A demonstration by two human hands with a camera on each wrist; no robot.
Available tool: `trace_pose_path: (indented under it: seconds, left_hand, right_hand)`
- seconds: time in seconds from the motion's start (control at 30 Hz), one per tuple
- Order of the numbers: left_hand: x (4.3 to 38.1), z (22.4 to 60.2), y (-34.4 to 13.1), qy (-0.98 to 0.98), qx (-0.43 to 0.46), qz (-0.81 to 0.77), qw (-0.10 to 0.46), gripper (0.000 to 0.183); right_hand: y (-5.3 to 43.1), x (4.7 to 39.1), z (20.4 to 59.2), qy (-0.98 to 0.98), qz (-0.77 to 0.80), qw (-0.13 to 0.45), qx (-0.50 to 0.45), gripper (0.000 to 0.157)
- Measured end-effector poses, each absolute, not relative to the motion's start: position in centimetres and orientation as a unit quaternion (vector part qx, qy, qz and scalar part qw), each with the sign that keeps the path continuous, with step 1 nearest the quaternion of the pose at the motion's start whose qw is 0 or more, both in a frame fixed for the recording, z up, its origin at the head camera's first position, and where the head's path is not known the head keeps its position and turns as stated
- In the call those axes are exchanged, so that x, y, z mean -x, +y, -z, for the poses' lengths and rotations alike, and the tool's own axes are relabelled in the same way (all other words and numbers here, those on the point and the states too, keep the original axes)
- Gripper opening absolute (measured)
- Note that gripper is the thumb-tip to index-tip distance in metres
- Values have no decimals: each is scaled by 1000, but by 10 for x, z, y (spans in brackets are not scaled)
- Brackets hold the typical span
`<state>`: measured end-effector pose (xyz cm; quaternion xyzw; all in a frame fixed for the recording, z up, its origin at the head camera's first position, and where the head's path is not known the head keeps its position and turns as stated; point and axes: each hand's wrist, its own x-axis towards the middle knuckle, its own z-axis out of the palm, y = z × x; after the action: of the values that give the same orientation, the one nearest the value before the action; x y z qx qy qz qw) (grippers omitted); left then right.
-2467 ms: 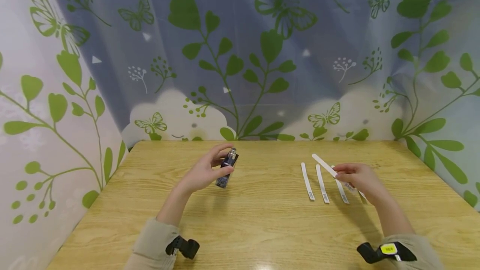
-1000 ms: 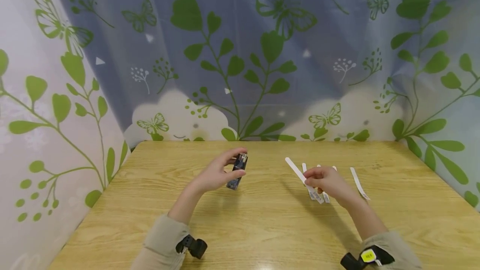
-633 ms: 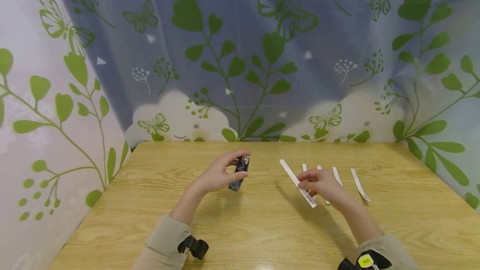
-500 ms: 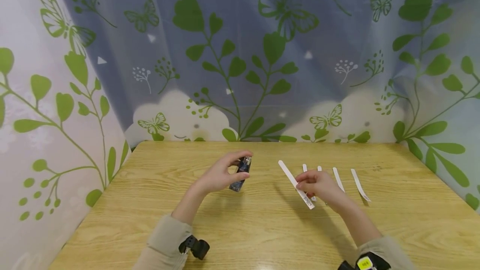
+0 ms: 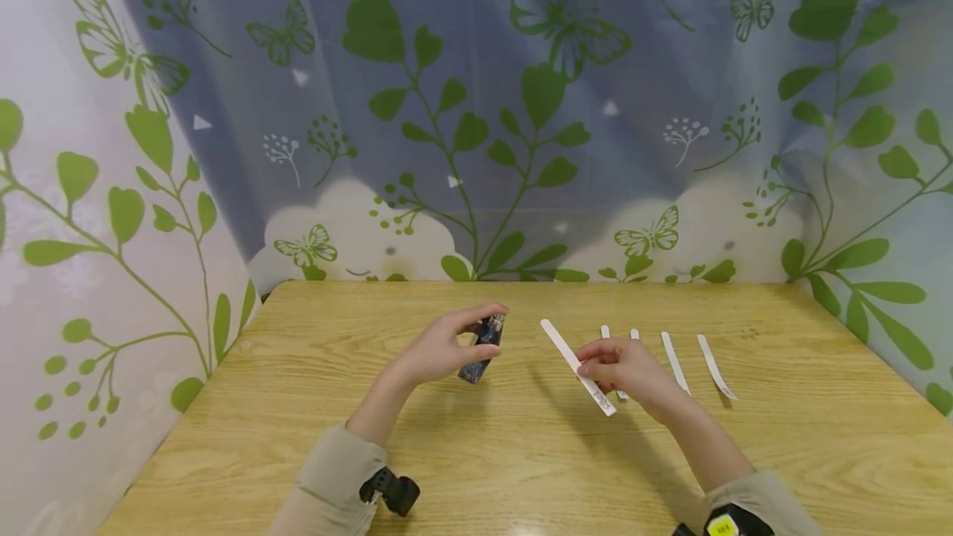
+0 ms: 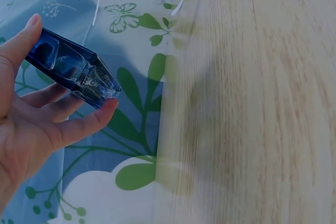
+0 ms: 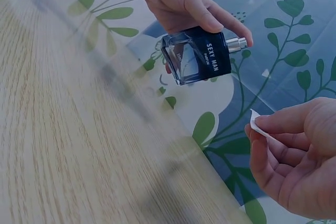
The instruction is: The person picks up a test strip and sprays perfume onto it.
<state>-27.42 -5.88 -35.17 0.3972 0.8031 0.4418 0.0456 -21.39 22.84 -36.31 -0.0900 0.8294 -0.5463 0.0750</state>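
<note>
My left hand (image 5: 439,347) grips a dark blue glass perfume bottle (image 5: 479,356) above the table, tilted. In the right wrist view the bottle (image 7: 197,56) reads "SEXY MAN", and a fingertip rests at its silver sprayer (image 7: 237,44). To the right, my right hand (image 5: 621,366) pinches a white perfume test strip (image 5: 560,343) between thumb and fingers, its printed end toward me and its rounded end pointing away left. A gap separates the strip from the bottle. Only an edge of the held strip (image 7: 255,121) shows in the right wrist view.
Several more white test strips lie on the wooden table (image 5: 521,453), partly behind my right hand; the rightmost strip (image 5: 716,368) is fully visible. A leaf-patterned curtain (image 5: 476,106) stands along the table's back edge.
My right hand has carried the strip leftward from over the row of strips, turning its printed end into view. My left hand has moved the bottle right, and the two hands are closer together.
</note>
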Motion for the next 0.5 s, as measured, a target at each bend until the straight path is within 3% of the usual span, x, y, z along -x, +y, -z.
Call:
trace_pose_path:
  seconds: [0.5]
  left_hand:
    - [271,345,-54,826,-374,-421,38,53]
  right_hand:
    - [224,212,358,816,560,85,112,34]
